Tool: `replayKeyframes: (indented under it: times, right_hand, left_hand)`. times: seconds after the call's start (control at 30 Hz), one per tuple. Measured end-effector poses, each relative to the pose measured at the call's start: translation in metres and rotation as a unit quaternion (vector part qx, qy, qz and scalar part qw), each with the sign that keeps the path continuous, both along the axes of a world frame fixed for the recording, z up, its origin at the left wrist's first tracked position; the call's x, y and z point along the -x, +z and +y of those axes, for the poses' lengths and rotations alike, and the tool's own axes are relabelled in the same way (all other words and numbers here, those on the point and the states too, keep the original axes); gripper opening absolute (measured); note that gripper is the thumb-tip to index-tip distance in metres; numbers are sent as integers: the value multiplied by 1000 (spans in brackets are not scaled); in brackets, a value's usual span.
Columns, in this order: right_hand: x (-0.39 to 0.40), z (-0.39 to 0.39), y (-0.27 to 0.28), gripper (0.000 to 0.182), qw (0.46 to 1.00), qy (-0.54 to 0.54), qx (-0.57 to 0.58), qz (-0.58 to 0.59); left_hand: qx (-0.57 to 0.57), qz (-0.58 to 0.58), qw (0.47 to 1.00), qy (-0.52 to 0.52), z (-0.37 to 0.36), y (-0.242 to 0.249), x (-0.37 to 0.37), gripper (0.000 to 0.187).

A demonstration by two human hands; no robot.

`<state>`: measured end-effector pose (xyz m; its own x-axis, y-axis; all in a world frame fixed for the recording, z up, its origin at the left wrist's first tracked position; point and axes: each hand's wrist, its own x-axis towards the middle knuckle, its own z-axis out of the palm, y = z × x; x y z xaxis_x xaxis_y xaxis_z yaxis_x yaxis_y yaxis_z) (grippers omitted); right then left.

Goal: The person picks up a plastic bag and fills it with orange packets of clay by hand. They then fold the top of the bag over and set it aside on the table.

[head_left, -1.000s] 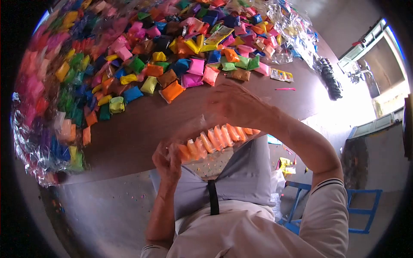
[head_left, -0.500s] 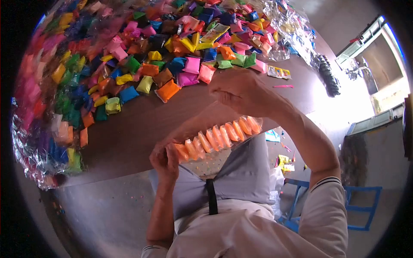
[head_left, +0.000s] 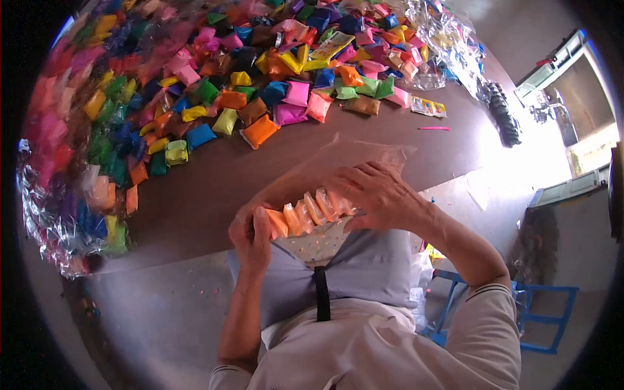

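Observation:
A clear plastic bag with a row of orange packets in it lies over the table's near edge, above my lap. My left hand grips its left end, thumb on top beside the first packet. Over the right end of the row my right hand is wrapped, fingers above and thumb below, hiding the last packets. The loose upper part of the bag spreads flat on the tabletop beyond my hands.
A large heap of small coloured packets covers the far and left sides of the brown table. At the right lie a yellow-and-white printed sachet, a pink stick and a black ridged object. A blue chair stands at lower right.
My right hand has come down from above the table onto the right end of the row of packets. A brown packet at the heap's edge now shows. My left hand keeps its grip.

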<state>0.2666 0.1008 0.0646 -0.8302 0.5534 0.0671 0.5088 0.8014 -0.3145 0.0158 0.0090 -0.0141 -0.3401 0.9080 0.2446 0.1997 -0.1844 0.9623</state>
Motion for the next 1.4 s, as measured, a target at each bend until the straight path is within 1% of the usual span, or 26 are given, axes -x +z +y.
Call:
replayKeyframes:
  times: [0.07,0.17,0.2,0.27,0.4,0.5,0.6,0.67,0.7,0.77,0.87,0.9,0.97,1.0,1.07,1.13,1.2,1.23,1.27,1.3,1.37,1.4]
  right_hand:
    - [-10,6,-6,81,1000,-16,7,-26]
    - [-14,10,-7,80,999,-23,17,-44]
    - [-14,10,-6,79,998,-23,21,-47]
    - [-12,7,3,80,999,-15,-9,-30]
    - [-1,2,16,84,998,19,-56,20]
    - [15,-1,14,90,996,52,-30,67]
    - [31,-1,4,85,994,80,-30,70]
    - [40,-3,-4,76,996,81,2,33]
    - [42,-4,-8,72,996,82,18,13]
    - [42,-2,-11,65,997,80,10,13]
    - [46,5,-20,58,996,86,7,22]
    - [48,8,-19,57,996,89,6,26]
    - [51,17,-9,53,991,91,102,2]
    - [54,23,-4,51,984,91,150,-11]
    - [62,33,-4,47,952,73,295,-45]
    - [73,41,5,44,923,56,372,-81]
    - [83,46,19,42,914,43,387,-118]
    - [85,51,6,41,930,74,352,-71]
    - [85,58,-19,41,943,106,316,-23]
    - [88,60,-24,40,950,138,278,24]
    - [85,62,-28,38,966,127,224,17]
    - [85,62,-26,37,973,120,197,13]
  left_hand:
    - [-11,-15,1000,-3,2,-2,0,26]
    - [-33,8,999,15,6,-5,-2,26]
    - [-13,7,1000,13,5,-4,-2,26]
    - [25,3,1000,12,4,-1,-3,26]
    - [54,-4,998,16,3,15,-8,26]
    - [51,13,998,21,5,18,-8,26]
    - [42,34,998,30,8,15,-7,25]
    - [49,58,997,26,8,16,-5,23]
    - [53,45,997,24,8,18,-5,24]
    - [59,17,998,20,9,24,-8,26]
    - [66,23,997,30,12,24,-8,29]
    - [53,38,998,25,14,24,-7,30]
    - [27,68,997,16,17,23,-2,31]
    - [31,52,998,10,20,17,3,32]
    - [39,17,999,-1,25,6,14,32]
    - [65,13,998,-11,31,11,22,32]
    - [93,16,995,-13,35,18,26,32]
    - [108,21,994,-11,36,22,26,32]
    - [123,26,992,-8,38,24,27,32]
    - [120,31,992,-8,40,24,29,32]
    - [113,40,993,-10,45,24,32,31]
    - [92,77,993,4,49,21,37,31]
